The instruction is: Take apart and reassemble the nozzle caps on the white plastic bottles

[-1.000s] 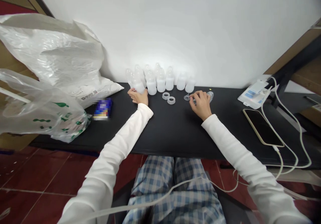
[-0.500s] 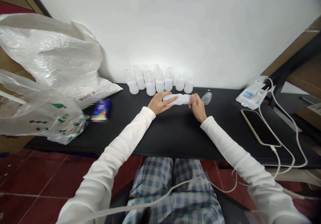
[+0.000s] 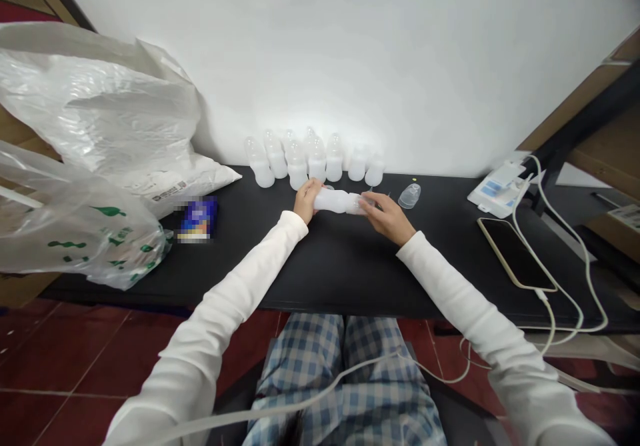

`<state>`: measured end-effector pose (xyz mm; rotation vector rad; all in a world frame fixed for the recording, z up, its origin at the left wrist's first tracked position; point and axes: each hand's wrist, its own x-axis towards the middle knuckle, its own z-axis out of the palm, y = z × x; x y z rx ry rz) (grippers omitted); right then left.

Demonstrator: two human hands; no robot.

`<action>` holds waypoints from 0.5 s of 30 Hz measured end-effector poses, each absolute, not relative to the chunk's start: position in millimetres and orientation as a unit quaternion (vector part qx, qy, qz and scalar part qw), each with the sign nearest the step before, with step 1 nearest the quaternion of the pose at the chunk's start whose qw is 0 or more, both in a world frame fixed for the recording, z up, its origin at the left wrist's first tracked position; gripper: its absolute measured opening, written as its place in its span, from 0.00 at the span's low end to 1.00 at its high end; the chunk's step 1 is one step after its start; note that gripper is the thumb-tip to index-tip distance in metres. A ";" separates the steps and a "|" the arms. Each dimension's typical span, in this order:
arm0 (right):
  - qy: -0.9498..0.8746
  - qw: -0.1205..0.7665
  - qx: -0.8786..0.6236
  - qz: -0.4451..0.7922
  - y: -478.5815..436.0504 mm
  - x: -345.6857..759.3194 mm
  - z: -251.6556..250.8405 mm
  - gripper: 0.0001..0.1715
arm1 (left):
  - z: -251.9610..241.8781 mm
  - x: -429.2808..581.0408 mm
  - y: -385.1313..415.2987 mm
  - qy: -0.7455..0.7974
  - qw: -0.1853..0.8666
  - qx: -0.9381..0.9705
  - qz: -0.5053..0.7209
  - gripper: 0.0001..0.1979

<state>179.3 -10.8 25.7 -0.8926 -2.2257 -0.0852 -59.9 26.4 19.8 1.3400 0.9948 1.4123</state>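
A white baby bottle (image 3: pixel 332 201) lies sideways above the black table, held between both hands. My left hand (image 3: pixel 306 201) is closed round its base end. The fingers of my right hand (image 3: pixel 385 214) close on the collar at the other end and partly hide it. Just right of that hand, a clear dome cap (image 3: pixel 410 196) rests on the table. Behind my hands, several white bottles with clear caps (image 3: pixel 297 166) stand in a group near the wall. Two shorter-looking bottles (image 3: pixel 358 164) stand at the group's right; their tops are hard to make out.
A large white plastic bag (image 3: pixel 115 113) and a green-printed clear bag (image 3: pixel 110 233) fill the left side. A blue packet (image 3: pixel 200 218) lies beside them. On the right are a phone (image 3: pixel 517 253), a white box (image 3: pixel 499 187) and white cables (image 3: pixel 570 239).
The bottle has shifted slightly left with both hands. My right hand's fingers have loosened from a tight fist and spread along the collar end.
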 end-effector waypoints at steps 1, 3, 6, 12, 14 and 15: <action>-0.868 0.349 -0.351 -0.039 -10.5 182.8 27.1 0.19 | 21.4 -58.8 26.7 0.407 0.484 0.529 0.566 0.28; -0.868 0.336 -0.365 -0.015 -10.9 187.2 29.8 0.19 | 23.5 -55.8 27.3 0.419 0.534 0.490 0.547 0.26; -0.870 0.319 -0.374 0.037 -11.5 188.9 31.9 0.17 | 23.6 -51.3 27.1 0.443 0.597 0.428 0.515 0.24; -0.861 0.372 -0.345 0.016 -6.9 182.1 23.2 0.22 | 19.8 -50.1 14.8 0.427 0.441 0.518 0.596 0.25; -0.841 0.406 -0.355 0.052 -7.7 177.2 19.8 0.34 | 18.6 -52.1 10.1 0.412 0.355 0.584 0.602 0.25; -0.826 0.415 -0.371 0.083 -8.9 174.7 18.8 0.34 | 17.8 -53.2 8.5 0.403 0.314 0.616 0.600 0.26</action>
